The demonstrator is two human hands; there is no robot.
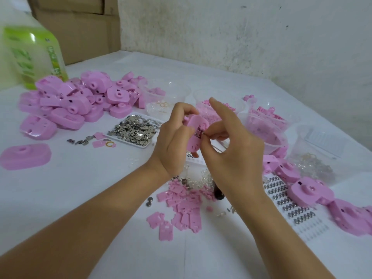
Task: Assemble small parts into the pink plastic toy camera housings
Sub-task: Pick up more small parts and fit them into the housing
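Item 1, far left: I log a pile of pink housings (66,103).
Item 2: tray of metal bits (134,129).
Item 3, centre: left hand (175,139) raised, fingers curled round one housing (196,125).
Item 4: right hand (231,152) pinching a small metal part (199,135) against that housing, forefinger raised.

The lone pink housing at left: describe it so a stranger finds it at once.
Find the big heap of pink housings on the left of the table, before the green bottle. Nearer the person than the heap lies one housing alone. Unlike the piled ones, it touches nothing and lies flat, round lens ring up.
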